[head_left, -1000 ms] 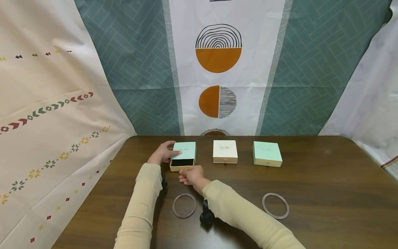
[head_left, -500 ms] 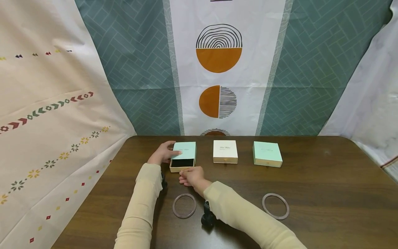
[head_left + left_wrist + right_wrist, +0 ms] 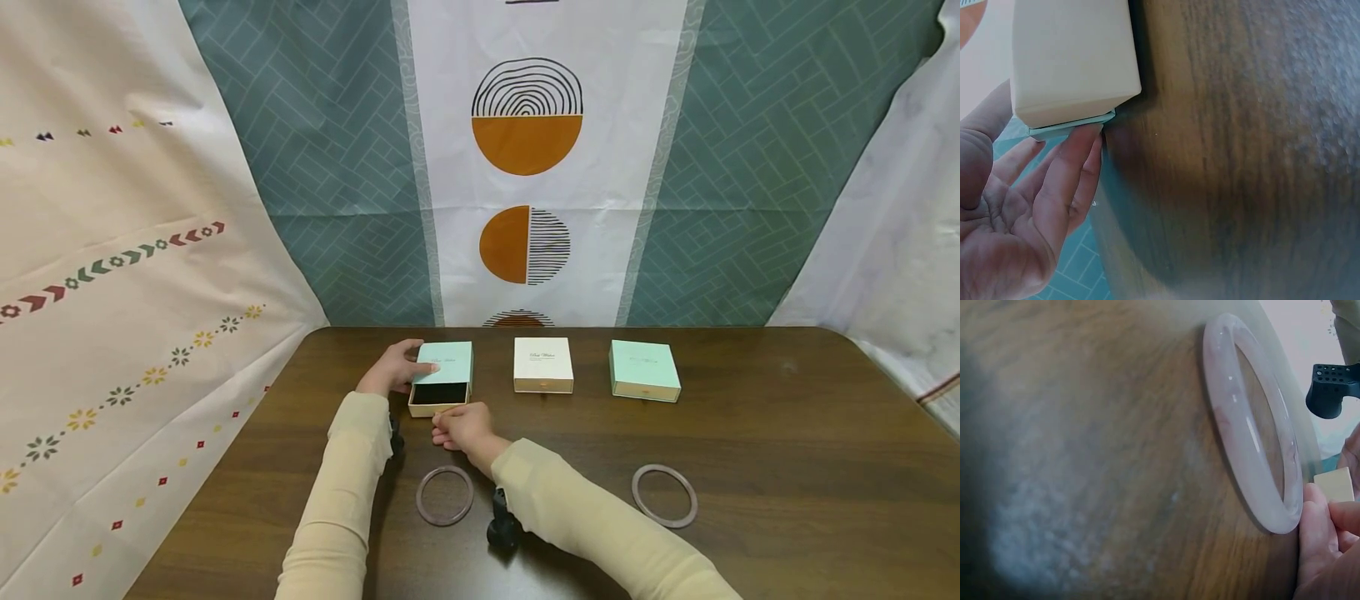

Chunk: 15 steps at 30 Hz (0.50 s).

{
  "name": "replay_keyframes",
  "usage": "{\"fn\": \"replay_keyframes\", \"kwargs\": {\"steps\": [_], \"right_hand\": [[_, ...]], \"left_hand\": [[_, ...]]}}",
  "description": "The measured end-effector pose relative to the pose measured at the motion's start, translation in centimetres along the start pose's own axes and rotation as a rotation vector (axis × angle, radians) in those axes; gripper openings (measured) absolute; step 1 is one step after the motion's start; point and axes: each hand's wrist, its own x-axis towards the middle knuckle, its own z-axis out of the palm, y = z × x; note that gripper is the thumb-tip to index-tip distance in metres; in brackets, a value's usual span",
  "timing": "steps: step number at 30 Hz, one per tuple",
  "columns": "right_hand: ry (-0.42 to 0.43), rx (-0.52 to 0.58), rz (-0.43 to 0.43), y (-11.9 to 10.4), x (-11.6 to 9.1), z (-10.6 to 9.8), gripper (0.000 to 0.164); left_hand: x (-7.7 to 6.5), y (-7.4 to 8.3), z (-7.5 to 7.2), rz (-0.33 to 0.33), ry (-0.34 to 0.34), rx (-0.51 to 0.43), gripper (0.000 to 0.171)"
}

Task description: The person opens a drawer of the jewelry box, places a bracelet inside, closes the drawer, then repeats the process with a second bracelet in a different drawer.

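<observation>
In the head view, a mint-green drawer-style gift box [image 3: 452, 361] stands at the table's back left. Its cream drawer [image 3: 424, 411] is partly pulled out toward me, showing a black inside. My left hand [image 3: 392, 369] grips the mint sleeve, thumb on top and fingers along the left side; the left wrist view shows these fingers [image 3: 1063, 178] against the sleeve. At the drawer's front right corner, my right hand [image 3: 467, 427] pinches the front with thumb and index finger. A pinkish bangle [image 3: 444, 523] lies on the table between my forearms, close up in the right wrist view.
A white box [image 3: 543, 360] and a second mint box [image 3: 646, 363], both closed, stand in a row to the right. Another pale bangle [image 3: 677, 525] lies at the right, past my right forearm. Patterned cloths [image 3: 360, 208] hang behind the brown wooden table [image 3: 780, 450].
My right hand has moved slightly toward me, drawing the drawer a little farther out of the mint sleeve. My left hand has kept its place.
</observation>
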Motion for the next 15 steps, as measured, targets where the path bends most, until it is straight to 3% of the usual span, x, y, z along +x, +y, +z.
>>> {"fn": "replay_keyframes", "kwargs": {"steps": [15], "right_hand": [[-0.017,-0.005,-0.031,0.09,-0.59,-0.03,0.014]], "left_hand": [[0.04,0.05,-0.07,0.002,0.001,0.023,0.073]]}}
